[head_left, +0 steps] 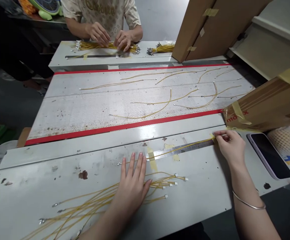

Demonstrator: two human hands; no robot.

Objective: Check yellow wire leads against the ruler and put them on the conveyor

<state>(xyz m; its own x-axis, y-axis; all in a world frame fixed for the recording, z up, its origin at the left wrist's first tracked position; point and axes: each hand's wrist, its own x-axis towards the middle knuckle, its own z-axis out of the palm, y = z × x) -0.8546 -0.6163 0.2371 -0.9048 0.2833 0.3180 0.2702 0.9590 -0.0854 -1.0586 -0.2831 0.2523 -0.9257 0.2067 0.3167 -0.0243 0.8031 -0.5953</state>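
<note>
A thin yellow wire (188, 145) lies stretched along a steel ruler (179, 151) taped to the bench. At the ruler's right end my right hand (229, 143) pinches one end of this wire. My left hand (133, 181) lies flat, fingers extended, its fingertips over the wire near the ruler's left end. A metal terminal (119, 163) shows just left of those fingers. Beneath and around my left hand is a loose bunch of yellow wires (90, 203), with white connectors (175, 183) on the right and metal terminals on the left.
Beyond the bench runs a red-edged conveyor belt (70, 110) with several scattered yellow wires. Cardboard boxes (267, 103) and a phone (271, 155) stand or lie at right. Across the belt, a co-worker's hands (100, 34) handle a wire bundle (85, 45).
</note>
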